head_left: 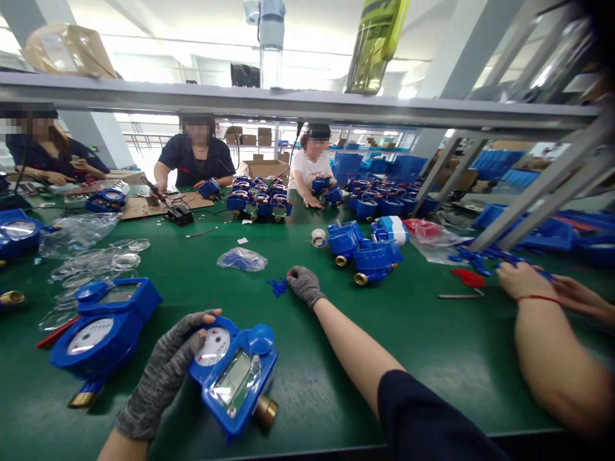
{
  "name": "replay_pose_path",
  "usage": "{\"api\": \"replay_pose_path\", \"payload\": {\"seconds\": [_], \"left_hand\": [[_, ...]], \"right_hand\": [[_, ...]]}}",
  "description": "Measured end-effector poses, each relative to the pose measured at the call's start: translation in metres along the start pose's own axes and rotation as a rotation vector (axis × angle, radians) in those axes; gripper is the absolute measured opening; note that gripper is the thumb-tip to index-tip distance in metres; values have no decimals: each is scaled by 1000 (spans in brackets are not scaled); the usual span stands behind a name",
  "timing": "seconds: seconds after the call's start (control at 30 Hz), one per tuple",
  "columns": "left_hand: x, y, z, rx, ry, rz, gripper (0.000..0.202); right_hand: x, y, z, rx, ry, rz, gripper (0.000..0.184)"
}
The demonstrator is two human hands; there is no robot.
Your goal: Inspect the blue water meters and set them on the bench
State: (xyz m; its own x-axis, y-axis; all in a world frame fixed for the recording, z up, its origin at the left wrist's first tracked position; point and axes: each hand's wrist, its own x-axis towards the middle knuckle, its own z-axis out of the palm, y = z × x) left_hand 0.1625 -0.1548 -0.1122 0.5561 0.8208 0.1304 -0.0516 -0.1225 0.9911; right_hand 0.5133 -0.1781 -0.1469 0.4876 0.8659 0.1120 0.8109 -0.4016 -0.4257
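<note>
My left hand [168,365], in a grey fingerless-tip glove, grips the side of a blue water meter [235,378]. The meter has a round white dial, a rectangular display and a brass pipe end, and is tilted toward me over the green table. Farther forward, my right hand [305,285], gloved too, reaches down to a small heap of tiny blue pieces [277,287]. Its fingers are curled together at the heap's right edge; whatever they pinch is hidden. Left of my left hand stands another blue water meter [103,326].
Clear rings [127,259] lie at the left, and a plastic bag of blue parts [243,258] lies ahead. More meters [369,256] stand right of centre. A neighbour's hands [523,282] work at the right near a metal hex key [461,295]. A shelf [307,105] spans overhead. Several people sit opposite.
</note>
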Motion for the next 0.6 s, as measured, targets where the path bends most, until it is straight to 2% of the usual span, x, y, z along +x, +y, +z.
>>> {"api": "replay_pose_path", "payload": {"seconds": [0.07,0.17,0.3,0.47,0.6], "left_hand": [[3,3,-1,9,0,-4,32],[4,5,0,24,37,-20,37],[2,4,2,10,84,-14,36],[0,3,4,-13,110,5,34],[-1,5,4,-6,102,9,34]], "right_hand": [[-12,-1,-8,-28,-3,-50,19],[-48,-1,-16,-64,-27,-161,14],[-93,2,-13,-53,-89,-265,8],[-107,2,-7,95,-67,-260,13],[-124,-14,-19,270,-50,-293,9]]}}
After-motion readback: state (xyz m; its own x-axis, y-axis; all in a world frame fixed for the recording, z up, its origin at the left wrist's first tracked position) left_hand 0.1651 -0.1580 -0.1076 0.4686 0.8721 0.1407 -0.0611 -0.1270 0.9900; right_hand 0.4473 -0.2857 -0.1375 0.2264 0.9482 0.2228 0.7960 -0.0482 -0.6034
